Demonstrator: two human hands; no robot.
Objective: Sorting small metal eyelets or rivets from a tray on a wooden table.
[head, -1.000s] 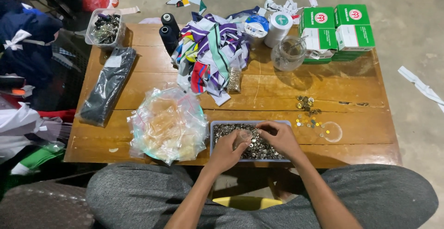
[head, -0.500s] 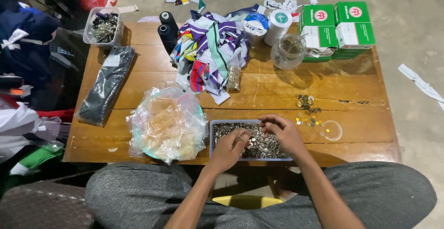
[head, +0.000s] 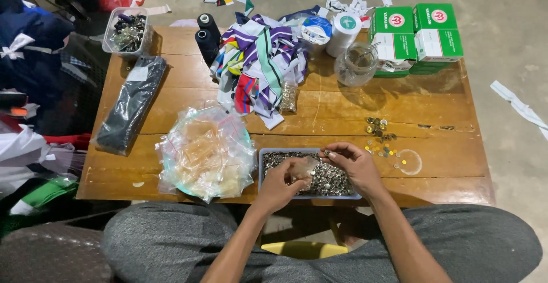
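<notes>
A long black plastic-wrapped bundle [head: 130, 113] is lying near the left edge of the low wooden plank table [head: 342, 103], with bare wood all around it. Just right of it, a heap of small clear plastic bags [head: 206, 153] is sitting close to the near edge, almost touching the shallow grey rectangular tray of small silver metal pieces [head: 331, 177], which is resting right at the table's front edge, before the person's knees. The left hand [head: 281, 185] is hovering over the tray's left half, fingers curled and pinching a small clear plastic bag [head: 302, 167]. The right hand [head: 354, 163] is resting over the tray's right half, its thumb and forefinger pressed together on a tiny silver piece just beside that bag. Right of the hands, a scatter of small gold metal pieces [head: 379, 137] and a clear round lid [head: 409, 161] are lying apart from the tray, and open wood is running on to the right edge.
</notes>
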